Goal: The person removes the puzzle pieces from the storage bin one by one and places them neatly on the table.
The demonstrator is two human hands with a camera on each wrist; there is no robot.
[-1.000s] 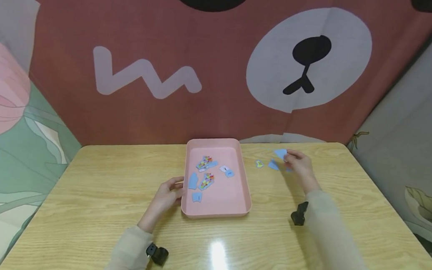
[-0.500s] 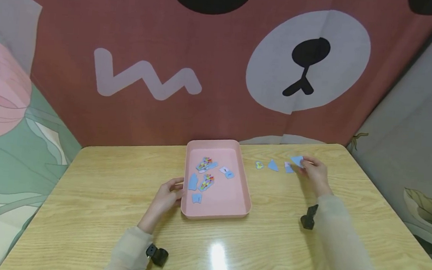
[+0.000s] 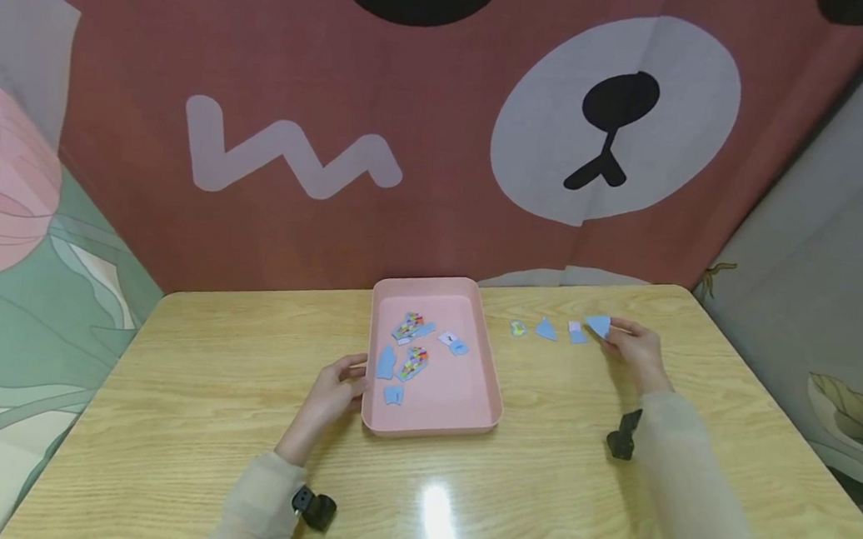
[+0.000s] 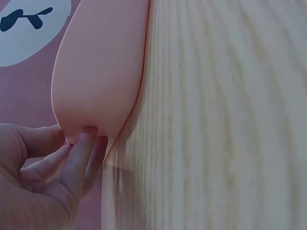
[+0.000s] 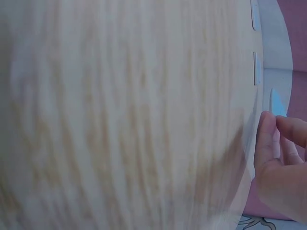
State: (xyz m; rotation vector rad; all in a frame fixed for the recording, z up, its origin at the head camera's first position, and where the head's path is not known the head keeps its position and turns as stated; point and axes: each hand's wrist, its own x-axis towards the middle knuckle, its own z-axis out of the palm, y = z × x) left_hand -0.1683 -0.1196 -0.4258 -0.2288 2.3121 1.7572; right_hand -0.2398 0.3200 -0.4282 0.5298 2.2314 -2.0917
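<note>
A pink tray [image 3: 431,424] lies on the table with several blue, white and multicoloured flat pieces inside. At its left side my left hand [image 3: 333,392] holds the wall; in the left wrist view the thumb is at the rim and the other fingers [image 4: 79,163] lie against the outer side. To the right of the tray, my right hand [image 3: 636,349] pinches a blue, roughly triangular puzzle piece [image 3: 597,324] between thumb and fingertips, just above the table. The same puzzle piece [image 5: 277,104] shows edge-on in the right wrist view.
Left of the held piece, a row lies on the wooden table [image 3: 228,389]: a small yellow-green piece [image 3: 518,328], a blue triangular piece [image 3: 545,329] and a blue-and-white piece [image 3: 576,333]. Behind the table hangs a red curtain [image 3: 290,243] with a bear print.
My right hand has moved to the right with the blue puzzle piece, past the blue-and-white piece, now uncovered. The piece has turned slightly. My left hand stays at the tray.
</note>
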